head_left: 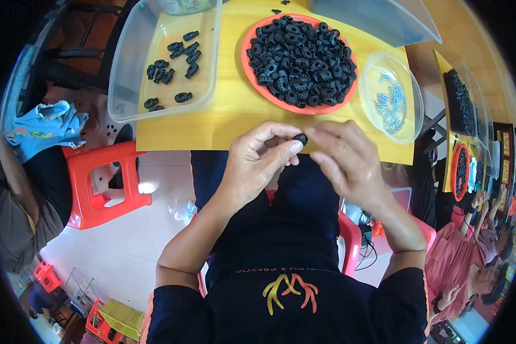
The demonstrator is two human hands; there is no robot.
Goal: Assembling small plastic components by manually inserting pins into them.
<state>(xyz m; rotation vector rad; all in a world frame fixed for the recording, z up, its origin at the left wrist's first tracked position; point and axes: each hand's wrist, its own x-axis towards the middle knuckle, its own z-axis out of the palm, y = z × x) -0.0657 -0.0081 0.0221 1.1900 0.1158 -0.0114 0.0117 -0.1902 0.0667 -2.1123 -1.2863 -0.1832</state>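
My left hand (257,157) pinches a small black plastic cord lock piece (301,138) between thumb and fingertips, over the near edge of the table. Close beside it on the right is my right hand (348,156), slightly blurred, thumb and fingers apart with nothing visible between them. Beyond my hands an orange-red plate (249,71) bears a heap of black cord lock parts (301,60). A clear round dish (414,114) to its right holds tiny silvery pieces that look like springs (391,103). At the left, several assembled-looking black cord locks (192,70) lie in a clear plastic box (211,86).
Yellow covering lies on the table (229,135). A translucent bin (372,20) stands at the far right. To the left are a red plastic stool (80,183) and a seated person (23,212). More people (464,269) sit at another table on the right.
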